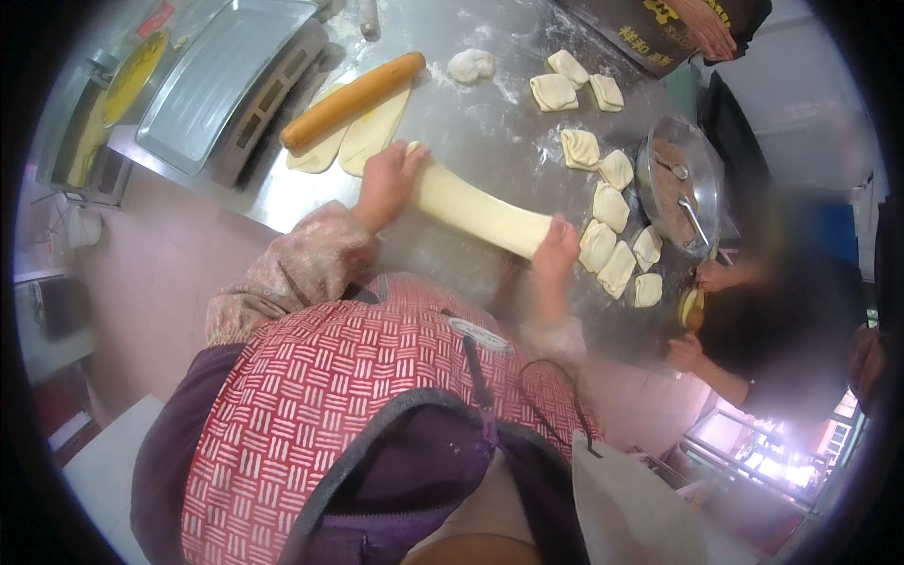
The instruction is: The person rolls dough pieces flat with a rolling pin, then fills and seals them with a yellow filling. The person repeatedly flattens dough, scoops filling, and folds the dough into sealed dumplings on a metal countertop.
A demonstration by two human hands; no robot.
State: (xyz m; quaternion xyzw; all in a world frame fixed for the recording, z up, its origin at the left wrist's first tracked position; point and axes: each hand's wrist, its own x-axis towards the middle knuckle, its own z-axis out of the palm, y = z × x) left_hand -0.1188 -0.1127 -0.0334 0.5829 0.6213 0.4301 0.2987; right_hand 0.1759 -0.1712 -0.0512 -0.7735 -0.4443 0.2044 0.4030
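A long strip of pale dough (480, 205) hangs stretched between my two hands over the floured metal worktop (438, 247). My left hand (387, 185) grips its left end, while my right hand (554, 254) holds the other end, lower and to the right. Beyond my left hand, a wooden rolling pin (353, 99) lies across flattened pieces of dough (374, 134). Several folded dough squares (611, 206) rest to the right of my right hand, some touching one another. A rounded lump of dough (472, 66) sits farther back.
A metal bowl (644, 169) with brown filling and spoons stands at right. Near it, a co-worker's hands (686, 353) hold a yellowish piece. Another person's hand (706, 32) shows at top right. Left are a scale with a metal tray (226, 78) and a bowl of yellow contents (138, 74).
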